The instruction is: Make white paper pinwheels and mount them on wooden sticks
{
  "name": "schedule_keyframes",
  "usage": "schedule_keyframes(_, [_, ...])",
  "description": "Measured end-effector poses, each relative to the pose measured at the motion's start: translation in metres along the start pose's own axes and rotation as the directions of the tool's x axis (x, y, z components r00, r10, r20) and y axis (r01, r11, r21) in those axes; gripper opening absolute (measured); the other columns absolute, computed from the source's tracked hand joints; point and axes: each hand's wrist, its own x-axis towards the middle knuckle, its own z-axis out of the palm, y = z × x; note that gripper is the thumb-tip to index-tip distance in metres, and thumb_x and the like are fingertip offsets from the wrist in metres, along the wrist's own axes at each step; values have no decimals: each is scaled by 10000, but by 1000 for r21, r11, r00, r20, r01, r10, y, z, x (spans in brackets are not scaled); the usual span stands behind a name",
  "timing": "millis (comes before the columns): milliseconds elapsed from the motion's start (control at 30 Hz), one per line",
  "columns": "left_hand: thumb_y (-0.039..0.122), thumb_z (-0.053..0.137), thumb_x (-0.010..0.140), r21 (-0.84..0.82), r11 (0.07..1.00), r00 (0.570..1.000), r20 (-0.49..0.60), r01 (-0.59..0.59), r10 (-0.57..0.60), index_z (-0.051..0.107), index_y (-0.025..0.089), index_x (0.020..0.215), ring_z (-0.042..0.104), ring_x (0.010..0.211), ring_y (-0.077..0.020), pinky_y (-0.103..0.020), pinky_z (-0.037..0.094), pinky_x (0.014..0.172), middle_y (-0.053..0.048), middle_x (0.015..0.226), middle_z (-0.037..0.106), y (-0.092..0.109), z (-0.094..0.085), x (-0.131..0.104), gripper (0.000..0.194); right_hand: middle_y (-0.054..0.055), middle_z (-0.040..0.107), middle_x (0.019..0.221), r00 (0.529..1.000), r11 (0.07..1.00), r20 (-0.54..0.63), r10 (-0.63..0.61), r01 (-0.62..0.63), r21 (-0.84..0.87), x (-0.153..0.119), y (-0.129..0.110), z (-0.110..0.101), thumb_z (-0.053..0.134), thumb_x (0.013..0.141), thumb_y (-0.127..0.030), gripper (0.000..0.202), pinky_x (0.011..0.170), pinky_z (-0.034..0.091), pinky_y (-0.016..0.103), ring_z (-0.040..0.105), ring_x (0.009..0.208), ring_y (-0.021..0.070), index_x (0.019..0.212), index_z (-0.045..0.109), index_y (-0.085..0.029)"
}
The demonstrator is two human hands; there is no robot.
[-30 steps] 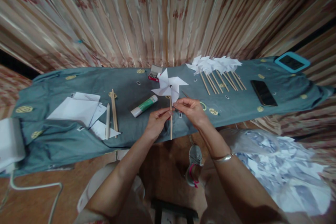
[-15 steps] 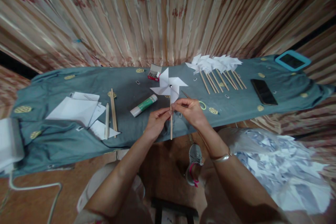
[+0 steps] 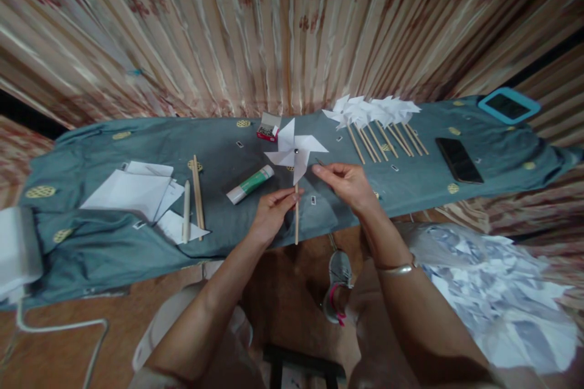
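Note:
A white paper pinwheel (image 3: 298, 157) with a dark round pin head at its centre sits upright on a wooden stick (image 3: 297, 219). My left hand (image 3: 272, 209) is closed around the stick just below the paper blades, thumb and forefinger pinching it. My right hand (image 3: 344, 182) is off the stick, to the right of the blades. Its thumb and forefinger are pressed together, with nothing visible between them. The thin dark tip of a tool (image 3: 319, 161) shows just behind those fingertips; the hand covers the rest of it.
Finished pinwheels (image 3: 371, 112) lie in a row at the back right, near a phone (image 3: 458, 160) and a blue-framed device (image 3: 510, 104). A glue stick (image 3: 250, 185), an open box of pins (image 3: 267, 127), loose sticks (image 3: 197, 197) and paper sheets (image 3: 130, 193) lie leftward. A paper-filled bag (image 3: 497, 298) stands at lower right.
My right hand has let go of the stick and moved right, covering the green loop that showed beside it. My left hand keeps its hold on the pinwheel's stick.

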Motion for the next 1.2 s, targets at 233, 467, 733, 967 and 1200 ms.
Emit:
schedule_keyframes(233, [461, 886, 566, 18, 999, 995, 81, 48, -50, 819, 180, 820, 577, 679, -125, -254, 469, 695, -37, 745, 737, -2, 1, -4, 384, -4, 624, 605, 977, 975, -198, 83, -38, 221, 17, -6, -16, 795, 512, -718, 543, 550, 414, 247, 526, 585, 116, 579, 668, -195])
schedule_keyframes(467, [437, 893, 551, 32, 996, 992, 98, 78, -81, 822, 179, 808, 584, 666, -125, -244, 462, 674, -52, 747, 755, -2, 3, -6, 371, -15, 629, 579, 977, 934, -121, 173, -124, 335, 25, -4, -12, 901, 367, -560, 473, 539, 436, 243, 532, 553, 99, 537, 656, -193])
schedule_keyframes(733, [434, 887, 571, 24, 998, 990, 123, 64, -66, 822, 189, 802, 576, 667, -119, -242, 460, 676, -49, 758, 754, -3, 2, -4, 343, -16, 642, 589, 980, 929, -109, 165, -118, 350, 27, 4, -11, 907, 387, -531, 445, 561, 469, 269, 527, 540, 97, 570, 675, -198])
schedule_keyframes(967, [442, 892, 552, 28, 998, 993, 97, 63, -65, 819, 179, 802, 570, 653, -121, -251, 463, 666, -43, 726, 738, -2, 1, -4, 370, -17, 658, 605, 981, 936, -105, 163, -120, 331, 26, 5, -10, 899, 404, -540, 440, 552, 470, 260, 536, 555, 100, 580, 684, -198])
schedule_keyframes(1200, [455, 895, 546, 11, 999, 996, 75, 52, -53, 818, 188, 793, 570, 660, -117, -244, 474, 673, -31, 721, 730, -1, 0, -3, 372, -22, 637, 590, 976, 941, -105, 192, -153, 303, 22, 0, -8, 901, 360, -559, 465, 532, 416, 243, 503, 557, 97, 557, 676, -203])
